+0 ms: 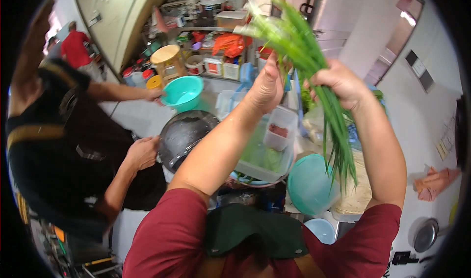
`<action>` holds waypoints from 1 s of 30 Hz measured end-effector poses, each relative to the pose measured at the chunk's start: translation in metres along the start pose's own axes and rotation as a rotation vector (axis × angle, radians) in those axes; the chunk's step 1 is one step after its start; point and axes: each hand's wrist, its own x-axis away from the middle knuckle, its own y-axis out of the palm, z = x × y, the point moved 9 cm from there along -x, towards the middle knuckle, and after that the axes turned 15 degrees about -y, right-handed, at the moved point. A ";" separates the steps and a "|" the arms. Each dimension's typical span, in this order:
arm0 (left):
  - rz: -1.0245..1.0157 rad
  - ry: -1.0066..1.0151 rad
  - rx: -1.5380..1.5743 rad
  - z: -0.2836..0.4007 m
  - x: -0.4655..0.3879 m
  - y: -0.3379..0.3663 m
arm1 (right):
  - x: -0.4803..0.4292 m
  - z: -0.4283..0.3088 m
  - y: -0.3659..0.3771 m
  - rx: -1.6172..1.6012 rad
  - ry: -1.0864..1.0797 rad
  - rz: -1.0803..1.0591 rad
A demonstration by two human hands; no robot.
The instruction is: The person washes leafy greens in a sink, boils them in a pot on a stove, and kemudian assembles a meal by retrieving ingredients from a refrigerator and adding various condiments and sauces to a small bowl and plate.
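A bunch of green onions (305, 46) is raised in front of me, its white ends at the upper left and its long green leaves hanging down at the right. My right hand (333, 81) is closed around the leaves near their middle. Close beside the bunch, left of it, my left hand (270, 84) is raised with the palm towards it; whether its fingers touch or hold any stalks cannot be told. Below the hands are a clear plastic container (265, 167) with greens and a smaller container (281, 130) with reddish meat. A round green lid or basin (312, 184) lies under the hanging leaf tips.
At the left, a co-worker in a dark apron (92, 149) holds a turquoise basin (184, 92) and a dark wok (187, 136). A wooden stool (165, 55) and cluttered shelves (176, 29) stand behind. Dough-like food (355, 189) fills a tray at the right. Farther off is a person in red (75, 48).
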 end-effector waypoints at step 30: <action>0.141 -1.033 -1.889 -0.096 0.249 -0.330 | 0.229 0.148 0.213 0.335 0.249 0.013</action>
